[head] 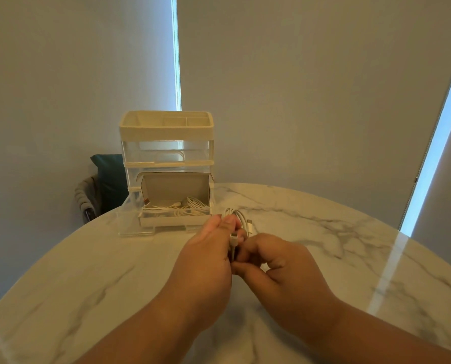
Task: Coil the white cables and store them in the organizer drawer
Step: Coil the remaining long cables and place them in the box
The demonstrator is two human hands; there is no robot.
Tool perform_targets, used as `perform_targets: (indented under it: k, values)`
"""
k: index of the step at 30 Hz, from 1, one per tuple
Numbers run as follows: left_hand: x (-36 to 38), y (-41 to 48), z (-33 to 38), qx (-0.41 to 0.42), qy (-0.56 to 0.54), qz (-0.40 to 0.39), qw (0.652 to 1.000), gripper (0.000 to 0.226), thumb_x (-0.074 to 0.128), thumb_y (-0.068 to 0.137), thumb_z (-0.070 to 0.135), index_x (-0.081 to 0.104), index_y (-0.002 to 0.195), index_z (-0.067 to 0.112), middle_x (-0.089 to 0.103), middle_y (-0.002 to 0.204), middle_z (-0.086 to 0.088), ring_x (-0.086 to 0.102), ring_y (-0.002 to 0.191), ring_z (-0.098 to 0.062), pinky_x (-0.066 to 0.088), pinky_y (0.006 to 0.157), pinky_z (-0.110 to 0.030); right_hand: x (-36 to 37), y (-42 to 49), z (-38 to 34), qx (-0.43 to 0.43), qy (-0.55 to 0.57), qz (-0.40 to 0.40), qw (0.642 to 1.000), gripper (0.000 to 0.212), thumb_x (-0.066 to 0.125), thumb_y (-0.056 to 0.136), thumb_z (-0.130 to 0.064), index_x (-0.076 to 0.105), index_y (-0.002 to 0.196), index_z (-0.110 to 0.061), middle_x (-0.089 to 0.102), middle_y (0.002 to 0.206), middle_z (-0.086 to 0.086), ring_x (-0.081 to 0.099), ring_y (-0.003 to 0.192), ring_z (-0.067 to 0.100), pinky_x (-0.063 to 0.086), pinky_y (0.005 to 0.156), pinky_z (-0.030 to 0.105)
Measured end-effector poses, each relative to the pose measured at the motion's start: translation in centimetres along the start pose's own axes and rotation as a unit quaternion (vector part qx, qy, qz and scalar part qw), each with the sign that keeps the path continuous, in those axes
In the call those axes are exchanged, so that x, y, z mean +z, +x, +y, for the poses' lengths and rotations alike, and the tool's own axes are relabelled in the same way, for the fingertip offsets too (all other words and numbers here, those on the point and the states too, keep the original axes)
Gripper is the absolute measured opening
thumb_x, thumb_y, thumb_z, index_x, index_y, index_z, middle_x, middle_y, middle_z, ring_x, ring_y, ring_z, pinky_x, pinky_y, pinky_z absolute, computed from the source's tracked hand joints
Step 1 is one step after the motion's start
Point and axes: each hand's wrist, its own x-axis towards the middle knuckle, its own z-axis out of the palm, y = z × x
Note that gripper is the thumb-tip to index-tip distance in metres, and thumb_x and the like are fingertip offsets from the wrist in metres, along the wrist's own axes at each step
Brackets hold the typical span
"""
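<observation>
Two bare forearms are reaching in from the near edge, and the hands are meeting close together above the marble desk (87, 271). The left hand (206, 248) is gripping a white cable (236, 215), whose loops are sticking out beyond its fingers. The right hand (274, 261) is pinching a strand of the same cable just beside the left thumb, with a plug (249, 224) hanging off the coil. Just beyond the hands, the organizer (166, 143) is standing on the desk with its bottom drawer (174, 220) pulled out. Other coiled cables (190, 206) are lying inside that drawer. Behind the desk, at left, a chair (87, 195) is carrying a dark teal cushion (108, 179).
</observation>
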Motion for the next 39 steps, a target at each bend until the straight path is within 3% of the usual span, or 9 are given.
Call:
perform_targets:
  k: [4, 7, 10, 15, 20, 24, 27, 31, 39]
  values:
    - [0.0, 0.1, 0.0, -0.02, -0.087, -0.036, 0.995, 0.047, 0.042, 0.098, 0.05, 0.066, 0.1, 0.01, 0.063, 0.088, -0.015, 0.059, 0.087, -0.029, 0.049, 0.095, -0.04, 0.2, -0.2, -0.4, 0.066, 0.075, 0.043, 0.994, 0.028, 0.08, 0.078, -0.012, 0.054, 0.071, -0.02, 0.066, 0.073, -0.015, 0.06, 0.068, 0.006, 0.041, 0.059, 0.009]
    - [0.0, -0.1, 0.6, -0.013, -0.133, -0.071, 0.988, 0.061, 0.052, 0.086, 0.058, 0.054, 0.099, -0.002, 0.053, 0.084, -0.012, 0.045, 0.083, -0.027, 0.041, 0.09, -0.048, 0.2, -0.1, -0.4, 0.111, 0.127, 0.051, 0.984, 0.031, 0.079, 0.078, -0.008, 0.051, 0.068, -0.016, 0.065, 0.065, -0.009, 0.058, 0.059, 0.008, 0.049, 0.059, 0.02]
    - [0.0, -0.2, 0.5, 0.005, -0.114, -0.087, 0.99, 0.066, 0.055, 0.085, 0.065, 0.054, 0.102, 0.001, 0.054, 0.082, -0.004, 0.045, 0.079, -0.021, 0.043, 0.081, -0.041, -0.1, 0.1, -0.6, 0.143, 0.148, 0.061, 0.977, 0.033, 0.078, 0.078, -0.009, 0.049, 0.066, -0.018, 0.064, 0.065, 0.002, 0.066, 0.065, 0.021, 0.057, 0.068, 0.048]
    - [0.2, -0.5, 0.5, 0.039, 0.006, -0.042, 0.998, 0.052, 0.042, 0.085, 0.063, 0.058, 0.089, 0.014, 0.058, 0.067, 0.013, 0.053, 0.062, -0.001, 0.046, 0.063, -0.018, -0.1, 0.0, -0.6, 0.159, 0.178, 0.061, 0.969, 0.035, 0.081, 0.075, -0.011, 0.049, 0.063, -0.019, 0.065, 0.063, 0.004, 0.068, 0.067, 0.026, 0.056, 0.069, 0.054]
    - [0.1, 0.5, 0.7, -0.091, -0.254, 0.018, 0.963, 0.032, 0.045, 0.1, 0.031, 0.059, 0.088, 0.005, 0.045, 0.062, -0.005, 0.045, 0.06, -0.018, 0.042, 0.072, -0.037, -1.1, 0.5, 0.5, 0.186, 0.209, 0.12, 0.953, 0.046, 0.085, 0.068, -0.049, 0.048, 0.076, -0.023, 0.049, 0.059, 0.002, 0.045, 0.054, 0.02, 0.042, 0.051, 0.036]
    - [0.3, 0.9, 1.0, -0.14, -0.388, -0.011, 0.911, 0.029, 0.041, 0.101, 0.03, 0.053, 0.086, 0.009, 0.033, 0.057, 0.0, 0.037, 0.052, -0.015, 0.034, 0.066, -0.033, -0.9, 1.3, 1.8, 0.304, 0.347, 0.044, 0.886, 0.049, 0.07, 0.081, -0.045, 0.058, 0.119, -0.016, 0.069, 0.098, 0.016, 0.065, 0.082, 0.016, 0.053, 0.073, 0.033]
    - [0.2, 0.8, 1.0, -0.145, -0.395, -0.031, 0.907, 0.028, 0.039, 0.1, 0.032, 0.051, 0.087, 0.009, 0.031, 0.056, 0.0, 0.038, 0.051, -0.015, 0.035, 0.079, -0.042, -0.2, 1.3, 1.5, 0.295, 0.505, -0.03, 0.811, 0.031, 0.045, 0.101, -0.014, 0.056, 0.124, 0.004, 0.066, 0.106, 0.035, 0.066, 0.096, 0.038, 0.055, 0.089, 0.049]
    - [0.1, 0.9, 0.6, -0.159, -0.353, -0.058, 0.92, 0.028, 0.039, 0.101, 0.032, 0.05, 0.091, 0.008, 0.033, 0.057, 0.0, 0.04, 0.055, -0.016, 0.04, 0.078, -0.045, 0.3, 1.3, 1.8, 0.312, 0.462, 0.019, 0.83, 0.028, 0.04, 0.101, -0.008, 0.061, 0.116, 0.003, 0.069, 0.081, 0.023, 0.063, 0.079, 0.033, 0.049, 0.076, 0.048]
    - [0.5, 1.1, -0.8, -0.183, -0.217, -0.014, 0.959, 0.027, 0.04, 0.104, 0.027, 0.056, 0.095, 0.007, 0.047, 0.064, -0.006, 0.052, 0.057, -0.019, 0.054, 0.064, -0.039, 1.9, 0.9, 3.1, 0.366, 0.382, 0.07, 0.846, 0.031, 0.044, 0.102, -0.027, 0.066, 0.107, -0.007, 0.069, 0.088, 0.018, 0.059, 0.07, 0.022, 0.041, 0.065, 0.039]
